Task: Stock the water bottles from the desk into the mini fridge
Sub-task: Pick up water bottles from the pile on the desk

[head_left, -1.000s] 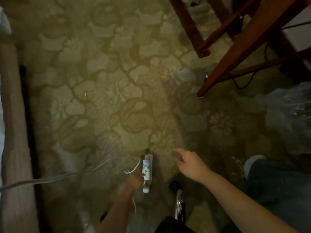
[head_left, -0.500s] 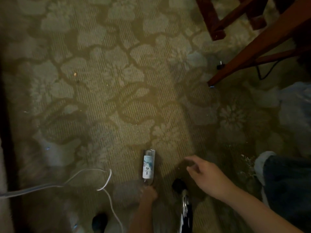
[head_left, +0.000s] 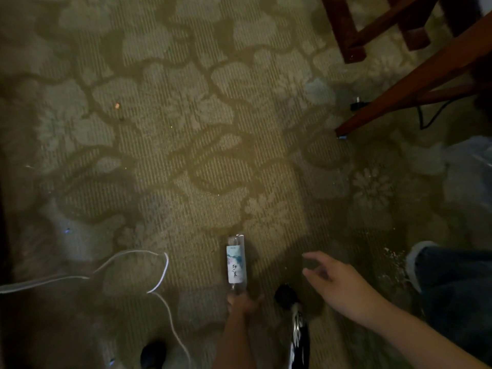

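Bottle (head_left: 236,262) held low over the near carpet (head_left: 186,155), pinched at its cap end by fingers of the left hand (head_left: 243,302); right hand (head_left: 343,286) loose, spread, holding nothing. Could have slipped from so slight a grip, or tripped on the white cable (head_left: 159,272) just left.

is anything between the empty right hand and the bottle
Nothing visible does. The right hand is open beside the bottle, with only carpet showing between them. The left hand grips the bottle at its cap end. The fridge is out of view.
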